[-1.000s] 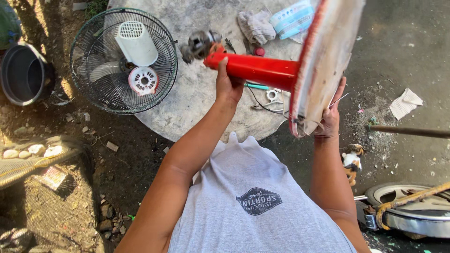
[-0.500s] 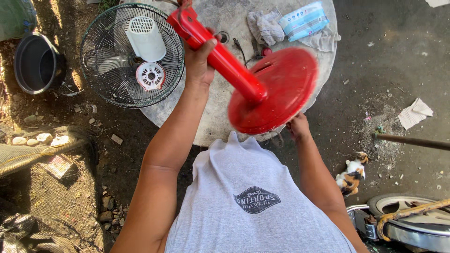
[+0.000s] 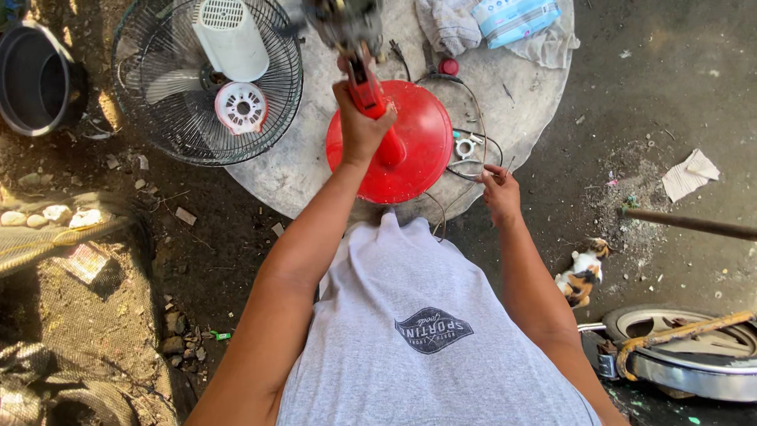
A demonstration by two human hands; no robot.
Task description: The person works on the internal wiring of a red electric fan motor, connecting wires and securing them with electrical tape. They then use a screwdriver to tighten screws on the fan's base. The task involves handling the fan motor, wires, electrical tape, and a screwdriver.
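Red fan stand [image 3: 414, 146] sits with its round base flat on the round concrete slab [image 3: 307, 173], close to the slab's near edge, and its red post [image 3: 367, 91] rises toward us. Going from big to small, we see the slab first: its left half is taken up by a wire fan guard [image 3: 158, 118] with a white motor housing [image 3: 230, 38] and a small white hub [image 3: 240, 106] lying on it, and the guard's rim hangs past the slab's left edge. A bare strip of slab lies between the guard and the red base. At the far rim lie grey rags [image 3: 449, 24] and a pale blue packet [image 3: 516, 17]. Our left hand [image 3: 361, 126] is wrapped tightly around the post, just below the dark motor head [image 3: 347, 20], which is blurred. Our right hand [image 3: 498, 189] rests at the slab's right edge, fingers loosely curled with the tips on thin black wires [image 3: 469, 162]; whether it pinches them we cannot tell. A small metal ring clamp [image 3: 465, 146] lies just beside the base, inside the wire loop.
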